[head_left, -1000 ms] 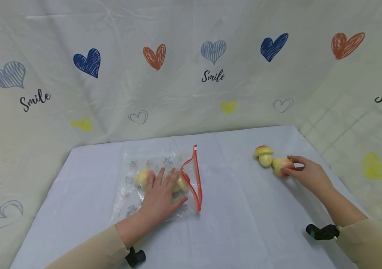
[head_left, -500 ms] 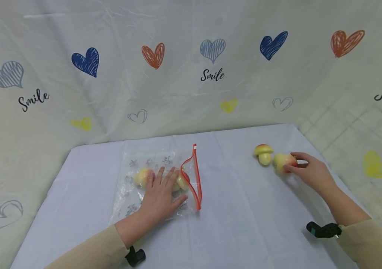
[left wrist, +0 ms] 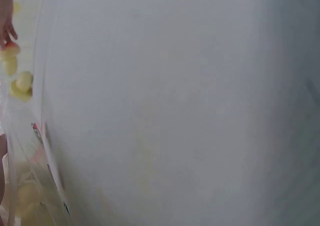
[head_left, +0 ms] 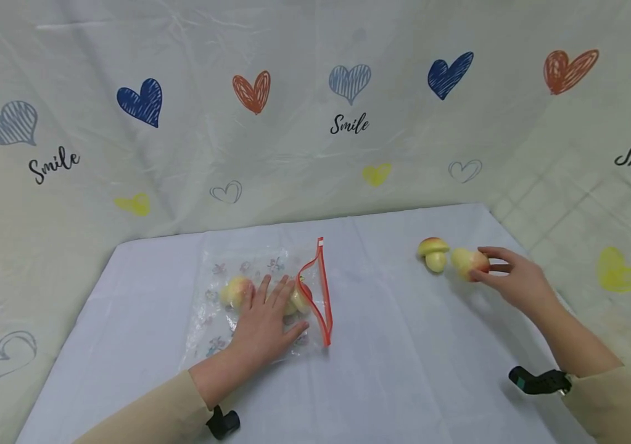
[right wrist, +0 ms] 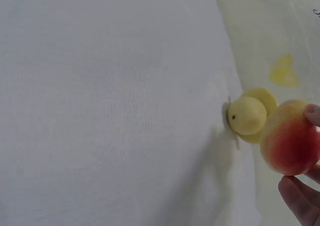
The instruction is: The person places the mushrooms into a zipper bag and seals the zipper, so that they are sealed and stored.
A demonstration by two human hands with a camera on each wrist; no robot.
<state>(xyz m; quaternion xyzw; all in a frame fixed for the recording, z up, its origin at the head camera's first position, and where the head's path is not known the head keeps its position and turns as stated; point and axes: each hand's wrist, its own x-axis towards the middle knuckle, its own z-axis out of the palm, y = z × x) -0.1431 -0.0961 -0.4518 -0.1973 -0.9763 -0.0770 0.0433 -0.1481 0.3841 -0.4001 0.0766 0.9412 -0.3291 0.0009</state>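
My left hand (head_left: 264, 322) rests with spread fingers on a clear zip bag (head_left: 204, 330) with a red zip edge. Inside the bag lie toy mushrooms, one (head_left: 233, 292) left of the fingers and another (head_left: 301, 300) by the bag's mouth; the hand hides part of the contents. At the right, my right hand (head_left: 520, 283) pinches a toy mushroom (head_left: 464, 264) by its red-and-yellow cap, the pale stem pointing left. In the right wrist view that cap (right wrist: 289, 142) appears raised above the table. A second toy mushroom (head_left: 433, 256) lies just left of it.
White cloth covers the table (head_left: 382, 345). Behind it hangs a pale backdrop (head_left: 293, 154) printed with hearts and "Smile". The bag's mouth faces right and gapes slightly.
My right hand has moved slightly right and lifted its toy mushroom, opening a small gap from the other one. My left hand stays on the bag.
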